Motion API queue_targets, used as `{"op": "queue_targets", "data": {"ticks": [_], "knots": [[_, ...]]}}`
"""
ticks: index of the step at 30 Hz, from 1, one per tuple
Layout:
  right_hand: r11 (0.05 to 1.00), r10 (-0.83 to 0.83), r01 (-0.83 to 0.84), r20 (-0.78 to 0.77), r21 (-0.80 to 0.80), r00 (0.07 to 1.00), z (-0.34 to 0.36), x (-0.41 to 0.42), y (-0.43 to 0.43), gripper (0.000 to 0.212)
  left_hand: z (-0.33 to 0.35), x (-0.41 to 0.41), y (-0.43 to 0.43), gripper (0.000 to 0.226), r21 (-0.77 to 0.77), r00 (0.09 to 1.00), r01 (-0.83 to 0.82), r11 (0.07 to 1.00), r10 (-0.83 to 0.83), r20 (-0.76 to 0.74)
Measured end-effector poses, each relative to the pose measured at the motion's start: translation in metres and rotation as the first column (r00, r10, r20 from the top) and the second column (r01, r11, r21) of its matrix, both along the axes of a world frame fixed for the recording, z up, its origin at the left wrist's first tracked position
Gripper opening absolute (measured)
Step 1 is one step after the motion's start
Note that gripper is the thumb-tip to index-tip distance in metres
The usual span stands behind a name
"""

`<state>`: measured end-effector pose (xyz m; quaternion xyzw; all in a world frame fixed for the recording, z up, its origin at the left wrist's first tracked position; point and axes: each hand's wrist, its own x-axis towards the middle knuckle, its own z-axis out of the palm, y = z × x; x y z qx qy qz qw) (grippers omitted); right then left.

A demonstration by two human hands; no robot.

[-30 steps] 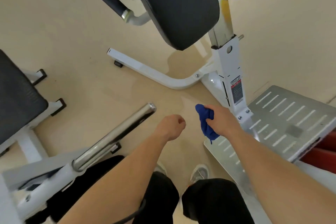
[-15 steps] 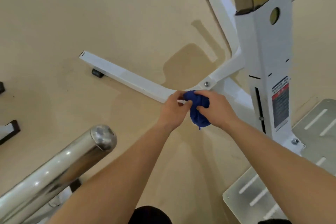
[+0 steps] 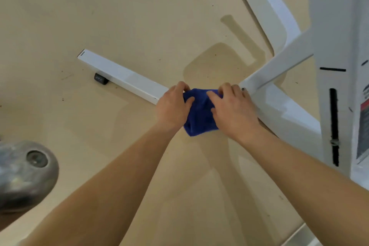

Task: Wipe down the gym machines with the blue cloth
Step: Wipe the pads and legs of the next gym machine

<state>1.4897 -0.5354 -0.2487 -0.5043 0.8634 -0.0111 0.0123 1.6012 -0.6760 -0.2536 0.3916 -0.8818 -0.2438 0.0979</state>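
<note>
- From the head camera, looking down: both hands are low, near the floor, and close together with only the blue cloth between them.
- The left hand grips the cloth's left edge, fingers curled over the far side and thumb lying across the top of the fabric.
- The right hand grips the right edge the same way, fingers hooked over the far side and thumb pressed onto the cloth.
- The cloth is bunched and draped over the white base bar of the gym machine, covering the stretch where the bar runs towards the frame joint. Its lower corner hangs down on the near side, over the floor.
- The bar reaches out to the left from under the left hand and ends in a capped tip. A small black rubber foot sits under it near that end.
- Just beside the right hand's fingertips is a bolt, where a slanted white brace meets the base.
- A tall white upright post fills the right side, with a dark slot down its face and a blurred warning label at the edge.
- Another white leg runs away towards the top of the view.
- At lower left, blurred and close to the camera, is the rounded end of a chrome bar.
- Both bare forearms come in from the bottom, angled towards the cloth.
</note>
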Motion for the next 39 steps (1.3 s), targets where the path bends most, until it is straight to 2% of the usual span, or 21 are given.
{"op": "queue_targets", "data": {"ticks": [2,5,7,9,11,13,18,22,25,28,31,34,36,39], "knots": [[0.995,0.089,-0.090,0.022,0.044,0.996,-0.017,0.009,0.002,0.053,-0.009,0.001,0.000,0.025,-0.221,0.994,0.008,0.975,0.017,0.109],[0.989,0.130,-0.139,0.131,0.059,0.983,-0.031,0.013,0.005,0.063,-0.018,0.009,0.008,0.035,-0.389,1.000,-0.010,0.921,0.011,-0.002],[0.985,0.152,-0.161,0.134,0.057,0.979,-0.033,0.007,0.006,0.062,-0.029,0.013,0.019,0.034,-0.377,0.991,0.128,0.917,-0.135,0.008],[0.978,0.185,-0.193,0.105,0.077,0.977,-0.033,-0.004,0.005,0.061,-0.040,0.017,0.030,0.049,-0.307,0.963,0.267,0.914,-0.240,0.124],[0.970,0.210,-0.218,0.086,0.105,0.974,-0.033,-0.016,0.000,0.059,-0.047,0.015,0.026,0.057,-0.292,0.935,0.337,0.895,-0.283,0.212],[0.966,0.217,-0.226,0.083,0.124,0.973,-0.035,-0.026,-0.011,0.056,-0.047,0.004,0.009,0.054,-0.304,0.925,0.372,0.877,-0.324,0.197],[0.985,0.158,-0.158,0.004,0.063,0.987,-0.047,-0.021,-0.010,0.052,-0.052,-0.002,-0.002,0.043,-0.379,0.929,0.370,0.848,-0.345,0.135],[0.981,0.184,-0.184,0.004,0.063,0.983,-0.051,-0.008,0.011,0.062,-0.061,0.016,0.009,0.049,-0.412,0.900,0.437,0.800,-0.387,0.204],[0.977,0.174,-0.176,0.024,0.120,0.984,-0.041,-0.026,-0.011,0.054,-0.053,-0.004,-0.012,0.040,-0.423,0.898,0.440,0.792,-0.396,0.192],[0.972,0.155,-0.152,-0.006,0.179,0.988,-0.036,-0.035,-0.032,0.049,-0.048,-0.018,-0.022,0.036,-0.479,0.851,0.525,0.703,-0.438,0.290],[0.980,0.131,-0.128,-0.013,0.150,0.991,-0.038,-0.025,-0.031,0.046,-0.049,-0.013,-0.013,0.038,-0.483,0.875,0.484,0.730,-0.385,0.295],[0.983,0.140,-0.134,-0.039,0.125,0.989,-0.040,-0.010,-0.016,0.050,-0.056,0.001,-0.016,0.036,-0.451,0.903,0.430,0.782,-0.377,0.207],[0.980,0.142,-0.140,-0.003,0.138,0.990,-0.040,0.001,-0.020,0.054,-0.057,0.011,-0.034,0.036,-0.431,0.892,0.451,0.781,-0.400,0.209],[0.978,0.156,-0.163,0.065,0.130,0.986,-0.037,0.012,-0.059,0.044,-0.051,0.018,-0.067,0.037,-0.427,0.894,0.447,0.786,-0.373,0.249]]}}
